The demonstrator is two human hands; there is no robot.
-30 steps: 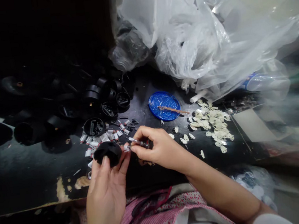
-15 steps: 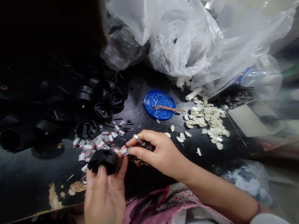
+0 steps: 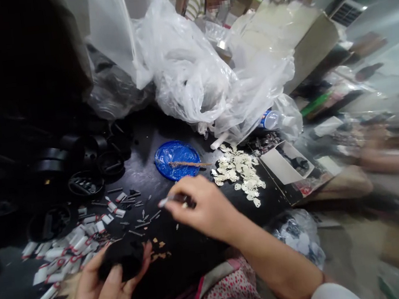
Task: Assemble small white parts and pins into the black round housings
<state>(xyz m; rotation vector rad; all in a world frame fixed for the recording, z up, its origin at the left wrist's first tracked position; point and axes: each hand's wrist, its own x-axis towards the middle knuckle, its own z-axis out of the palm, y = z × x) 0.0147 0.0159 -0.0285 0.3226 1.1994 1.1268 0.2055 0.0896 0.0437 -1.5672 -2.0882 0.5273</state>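
My left hand (image 3: 106, 296) is wrapped round a black round plastic housing (image 3: 124, 260), thumb at its near side, above the near left of the table. My right hand (image 3: 201, 207) is closed in a pinch just in front of the blue lid. A small pale tip (image 3: 163, 202) shows at its fingertips, and something dark sits inside the curled fingers; I cannot make out either. Left of that hand lie thin springs (image 3: 136, 233) and small pointed metal pins (image 3: 141, 220). A heap of white cylinders with red bands (image 3: 75, 245) lies beyond my left hand.
A blue lid (image 3: 158, 166) carries a brown stick (image 3: 186, 163). Flat cream-coloured tabs (image 3: 240, 168) are piled to its right, by an open white box (image 3: 277, 166). More black housings (image 3: 85, 183) stand at left. Plastic bags (image 3: 190, 73) fill the back; another person (image 3: 196, 4) sits beyond.
The view has turned to the right. My right hand has drawn away from the black housing, where it held a white cylinder and a spring. My left hand has tilted the housing.
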